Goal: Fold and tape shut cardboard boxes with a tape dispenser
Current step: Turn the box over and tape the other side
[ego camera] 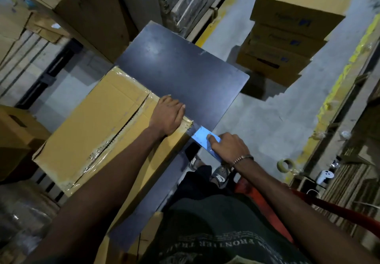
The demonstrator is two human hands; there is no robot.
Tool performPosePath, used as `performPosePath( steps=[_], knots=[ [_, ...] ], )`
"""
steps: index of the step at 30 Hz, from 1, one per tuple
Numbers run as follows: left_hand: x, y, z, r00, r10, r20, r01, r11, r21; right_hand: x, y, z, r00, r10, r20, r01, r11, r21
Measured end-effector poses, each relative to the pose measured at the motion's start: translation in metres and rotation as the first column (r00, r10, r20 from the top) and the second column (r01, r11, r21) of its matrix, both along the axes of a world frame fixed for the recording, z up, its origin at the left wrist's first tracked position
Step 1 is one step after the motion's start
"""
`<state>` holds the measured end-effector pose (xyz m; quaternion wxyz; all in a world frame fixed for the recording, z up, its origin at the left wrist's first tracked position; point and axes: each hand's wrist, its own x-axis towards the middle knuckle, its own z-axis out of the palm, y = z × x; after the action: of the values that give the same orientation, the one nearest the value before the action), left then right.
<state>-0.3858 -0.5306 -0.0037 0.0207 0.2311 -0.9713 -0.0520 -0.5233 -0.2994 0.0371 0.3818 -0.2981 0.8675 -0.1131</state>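
A brown cardboard box point(98, 124) lies on a dark table point(181, 68), its top flaps closed and the centre seam covered with clear tape. My left hand point(167, 114) rests on the box's near right corner, fingers curled over its edge. My right hand point(228, 147) grips a blue tape dispenser point(202, 137) just off that corner, index finger lying along its top. The dispenser's front end touches the box's side edge.
A stack of taped boxes point(287, 29) stands on the floor at the back right. More cardboard boxes point(86, 2) crowd the back left. A roll of tape point(285, 165) and a white controller point(324, 176) lie at the right by stacked flat cardboard.
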Motion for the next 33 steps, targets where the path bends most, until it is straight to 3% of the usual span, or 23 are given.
performPosePath(
  steps=[6, 10, 17, 23, 26, 30, 33],
  knots=[
    [-0.003, 0.004, 0.003, 1.000, 0.030, -0.009, -0.030, 1.000, -0.003, -0.004, -0.022, -0.028, 0.987, -0.091, 0.136, 0.090, 0.996, 0.018],
    [-0.003, 0.007, 0.003, 0.999, 0.032, -0.022, -0.032, 0.999, 0.000, -0.014, -0.025, -0.038, 0.900, -0.256, 0.354, 0.241, 0.967, 0.087],
    [0.001, 0.010, 0.003, 0.997, 0.067, -0.032, -0.066, 0.997, 0.031, -0.043, -0.027, -0.040, 0.982, -0.168, 0.085, 0.170, 0.985, -0.023],
    [0.007, 0.051, 0.021, 0.942, 0.335, -0.015, -0.320, 0.912, 0.258, -0.063, -0.090, -0.052, 0.962, 0.005, -0.273, -0.050, 0.986, -0.156],
    [0.017, 0.085, 0.018, 0.937, 0.341, 0.072, -0.349, 0.924, 0.155, -0.068, -0.114, -0.069, 0.923, 0.099, -0.371, -0.162, 0.976, -0.144],
    [0.017, 0.094, 0.003, 0.907, 0.403, 0.120, -0.404, 0.914, -0.016, -0.064, -0.120, -0.089, 0.880, 0.306, -0.362, -0.349, 0.936, -0.057],
    [0.012, 0.097, 0.002, 0.897, 0.409, 0.166, -0.402, 0.913, -0.074, -0.051, -0.104, -0.088, 0.914, 0.214, -0.345, -0.287, 0.942, -0.175]
  ],
)
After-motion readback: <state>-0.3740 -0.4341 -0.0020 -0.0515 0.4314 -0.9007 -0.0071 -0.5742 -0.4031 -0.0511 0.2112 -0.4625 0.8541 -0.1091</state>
